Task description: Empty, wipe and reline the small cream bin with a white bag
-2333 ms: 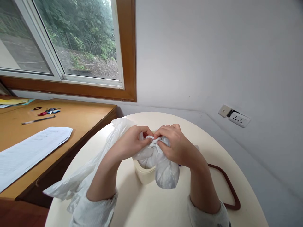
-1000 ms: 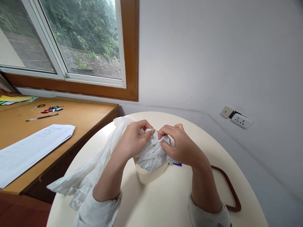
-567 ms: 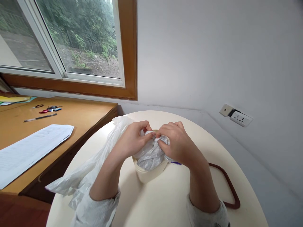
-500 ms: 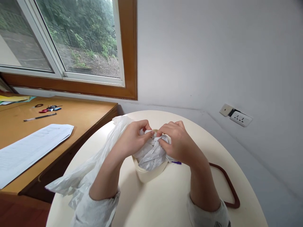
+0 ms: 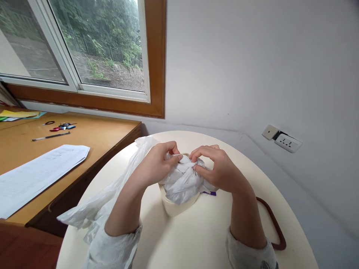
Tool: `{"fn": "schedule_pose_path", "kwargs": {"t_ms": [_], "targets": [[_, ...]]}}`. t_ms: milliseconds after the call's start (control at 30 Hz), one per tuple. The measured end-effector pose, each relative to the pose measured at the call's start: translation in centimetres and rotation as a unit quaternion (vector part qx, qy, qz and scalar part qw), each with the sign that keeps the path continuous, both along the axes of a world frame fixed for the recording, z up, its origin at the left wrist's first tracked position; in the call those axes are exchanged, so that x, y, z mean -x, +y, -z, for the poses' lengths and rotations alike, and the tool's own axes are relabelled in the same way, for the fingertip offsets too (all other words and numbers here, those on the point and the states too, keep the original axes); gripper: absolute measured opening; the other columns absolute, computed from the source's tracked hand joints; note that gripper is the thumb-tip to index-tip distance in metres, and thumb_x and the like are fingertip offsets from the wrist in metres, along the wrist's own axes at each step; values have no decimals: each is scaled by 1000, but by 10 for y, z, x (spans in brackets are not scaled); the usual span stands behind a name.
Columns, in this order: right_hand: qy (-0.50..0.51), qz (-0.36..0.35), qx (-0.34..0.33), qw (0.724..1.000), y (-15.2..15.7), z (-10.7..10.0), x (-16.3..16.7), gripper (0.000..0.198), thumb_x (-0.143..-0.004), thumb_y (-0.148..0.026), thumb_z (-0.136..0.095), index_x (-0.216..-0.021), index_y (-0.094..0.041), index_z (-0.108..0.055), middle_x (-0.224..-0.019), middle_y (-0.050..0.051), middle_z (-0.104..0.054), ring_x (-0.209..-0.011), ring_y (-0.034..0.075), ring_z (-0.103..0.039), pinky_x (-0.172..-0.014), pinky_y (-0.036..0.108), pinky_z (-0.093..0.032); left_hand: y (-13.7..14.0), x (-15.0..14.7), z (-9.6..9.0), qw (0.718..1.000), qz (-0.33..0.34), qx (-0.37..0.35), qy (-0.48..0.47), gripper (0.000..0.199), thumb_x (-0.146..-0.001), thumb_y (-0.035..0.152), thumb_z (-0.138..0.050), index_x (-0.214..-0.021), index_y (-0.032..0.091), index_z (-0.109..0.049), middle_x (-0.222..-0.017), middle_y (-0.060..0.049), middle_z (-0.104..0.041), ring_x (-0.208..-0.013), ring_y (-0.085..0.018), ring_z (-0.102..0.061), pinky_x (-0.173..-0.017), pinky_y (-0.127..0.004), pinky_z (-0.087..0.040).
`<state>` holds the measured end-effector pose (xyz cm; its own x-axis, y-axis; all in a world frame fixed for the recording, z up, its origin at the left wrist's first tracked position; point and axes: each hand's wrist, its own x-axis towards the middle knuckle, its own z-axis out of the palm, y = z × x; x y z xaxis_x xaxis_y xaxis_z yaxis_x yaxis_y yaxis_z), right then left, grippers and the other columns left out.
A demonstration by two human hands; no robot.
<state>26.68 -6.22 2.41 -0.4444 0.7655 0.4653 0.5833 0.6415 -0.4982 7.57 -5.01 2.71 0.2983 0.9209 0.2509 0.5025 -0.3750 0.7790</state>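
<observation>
A crumpled white plastic bag [image 5: 183,185] bulges out of a cream-coloured bin [image 5: 175,209] on the round table. My left hand [image 5: 161,162] pinches the bag's gathered top between thumb and fingers. Opposite it, my right hand [image 5: 214,166] grips another twist of the same plastic with thumb and forefinger. Both hands are just above the bin's mouth, most of which the bag and hands hide. Under my left forearm, a second stretch of white plastic [image 5: 123,183] trails over the table's left side; whether it joins the bag cannot be seen.
On the cream round table [image 5: 202,239] lie a brown rounded frame [image 5: 273,220] and a small purple piece [image 5: 209,193]. The wooden desk [image 5: 98,130] at left holds papers [image 5: 45,173], a pen [image 5: 50,136] and keys [image 5: 63,127]. A socket [image 5: 288,142] is on the wall.
My right hand has moved a little to the right, away from my left, drawing the bag's top wider between them. The camera view has shifted slightly.
</observation>
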Motion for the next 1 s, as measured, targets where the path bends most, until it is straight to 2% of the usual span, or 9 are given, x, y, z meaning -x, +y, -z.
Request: {"fn": "schedule_pose_path", "kwargs": {"t_ms": [133, 233, 267, 367, 433, 533, 600, 767, 1000], "targets": [[-18, -19, 2, 1000, -3, 0, 5, 12, -73, -10, -49, -77, -21, -50, -75, -5, -60, -69, 11, -51, -83, 32, -32, -1, -5, 2, 1000, -6, -12, 3, 18, -80, 29, -50, -66, 18, -45, -61, 5, -46, -53, -9, -40, -50, -22, -32], [-12, -17, 39, 999, -2, 0, 6, 6, -76, -17, -52, -79, -22, -53, -77, -3, -61, -77, 14, -51, -82, 31, -34, 0, -6, 3, 1000, -7, -20, 8, 18, -80, 28, -48, -66, 18, -46, -63, 5, -48, -56, -10, -43, -54, -23, -34], [-5, -21, 56, 998, -1, 0, 5, 4, -79, -21, -51, -79, -22, -54, -77, -3, -61, -78, 14, -51, -81, 31, -35, 1, -7, 3, 1000, -3, -24, 10, 18, -80, 28, -48, -66, 18, -46, -63, 4, -49, -57, -10, -44, -56, -23, -35], [48, -43, 120, 991, 2, 0, 1, 26, -89, -28, -37, -73, -20, -56, -69, -2, -58, -70, 12, -50, -74, 28, -38, 3, -7, 4, 999, 16, -30, 6, 17, -79, 28, -50, -66, 18, -46, -63, 4, -50, -59, -11, -45, -56, -23, -35], [93, -60, 174, 979, 4, 0, -2, 32, -91, -30, -33, -72, -19, -57, -67, -1, -57, -64, 11, -51, -66, 25, -40, 3, -7, 4, 999, 26, -18, -13, 16, -79, 29, -50, -66, 18, -47, -63, 4, -51, -59, -11, -45, -55, -22, -34], [123, -91, 253, 955, 6, 3, -6, 20, -86, -29, -43, -80, -19, -59, -64, -2, -57, -57, 10, -51, -57, 24, -41, 4, -7, 3, 998, 34, 4, -47, 15, -79, 29, -50, -68, 18, -48, -62, 4, -52, -58, -11, -46, -53, -21, -34], [121, -99, 275, 949, 7, 4, -6, 12, -82, -23, -48, -85, -20, -59, -61, -3, -57, -55, 10, -51, -56, 23, -41, 4, -7, 2, 998, 29, 4, -52, 15, -79, 28, -51, -68, 18, -48, -62, 4, -52, -57, -10, -46, -52, -21, -34], [98, -106, 176, 974, 8, 4, -2, 16, -71, -12, -53, -82, -21, -60, -82, -2, -61, -76, 11, -53, -73, 24, -42, 4, -8, 4, 998, 13, 0, -55, 13, -78, 25, -50, -68, 17, -48, -63, 4, -54, -57, -10, -47, -52, -21, -34], [54, -62, 98, 992, 6, 4, 7, 11, -64, -11, -51, -69, -21, -50, -71, -6, -55, -70, 11, -48, -79, 27, -35, 4, -10, 5, 999, 9, -10, -44, 13, -79, 26, -49, -69, 18, -46, -61, 5, -50, -55, -9, -42, -50, -21, -32]]}}
